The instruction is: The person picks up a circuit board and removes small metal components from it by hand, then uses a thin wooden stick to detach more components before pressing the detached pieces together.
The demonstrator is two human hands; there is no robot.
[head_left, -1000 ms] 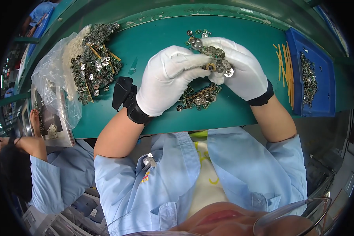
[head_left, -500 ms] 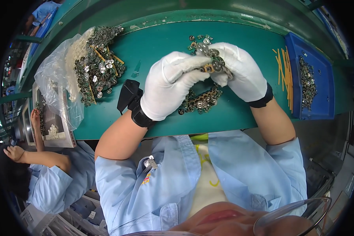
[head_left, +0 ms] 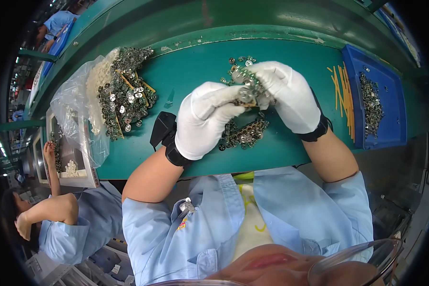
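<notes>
Both my hands wear white gloves and meet above the green bench. My left hand (head_left: 205, 119) pinches one end of a strip of small round metal parts (head_left: 248, 88), with a bit of yellowish stick or board showing near its fingertips. Closed on the other side of that strip is my right hand (head_left: 291, 97); its fingers hide part of it. Green edges and shiny discs show between the gloves. Below them lies a small heap of similar metal parts (head_left: 248, 135), and a few loose ones (head_left: 248, 62) lie just beyond.
To the left sits a big pile of metal parts (head_left: 128, 102) with sticks among them, beside a clear plastic bag (head_left: 69, 102). Thin yellow sticks (head_left: 346, 97) lie at right, against a blue tray (head_left: 393, 128) holding more parts. A co-worker (head_left: 66, 238) sits at left.
The strip has been turned between my hands, so its green edges now show on top. Seen in the picture, both hands and the bench sit slightly lower.
</notes>
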